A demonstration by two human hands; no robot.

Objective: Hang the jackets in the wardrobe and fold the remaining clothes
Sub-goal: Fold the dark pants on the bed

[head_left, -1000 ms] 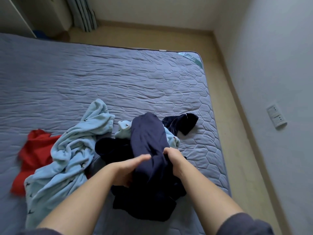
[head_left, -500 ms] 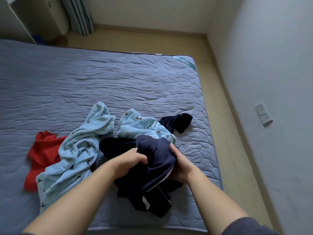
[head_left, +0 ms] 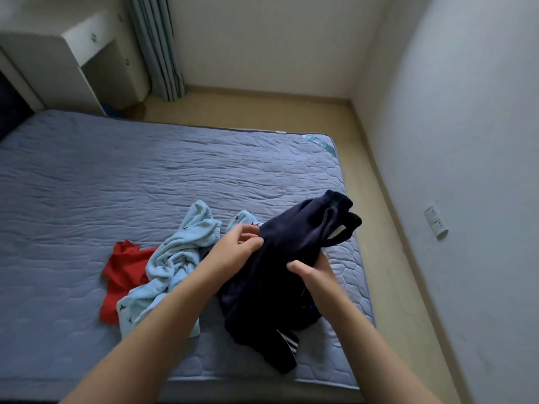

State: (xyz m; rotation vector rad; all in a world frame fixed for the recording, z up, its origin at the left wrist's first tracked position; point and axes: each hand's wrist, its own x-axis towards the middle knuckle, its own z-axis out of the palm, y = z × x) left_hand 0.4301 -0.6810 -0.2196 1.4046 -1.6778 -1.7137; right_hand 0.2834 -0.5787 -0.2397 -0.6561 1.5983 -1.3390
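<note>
The navy garment (head_left: 280, 275) is being held up over the mattress (head_left: 145, 185), at about 4 o'clock on the bed, with its lower end trailing on the quilting at 6 o'clock. A fold at its 10 o'clock edge is being pinched by the left hand (head_left: 236, 249), thumb and fingertips pressed together on the cloth. A bunch of fabric at 3 o'clock is being gripped by the right hand (head_left: 313, 274), thumb on top and fingers curled beneath. The cloth is being judged soft, limp and light: it is sagging wherever it is not being supported, so no shape will be kept unaided. The gathered elastic band (head_left: 339, 199) at 1 o'clock is being read as the firmest edge, and its two corners as the best holds for shaking it flat. A pale blue fleece garment (head_left: 175, 258) is lying crumpled just at 9 o'clock of it, and a red garment (head_left: 125, 272) is lying partly under that one's 9 o'clock side.
</note>
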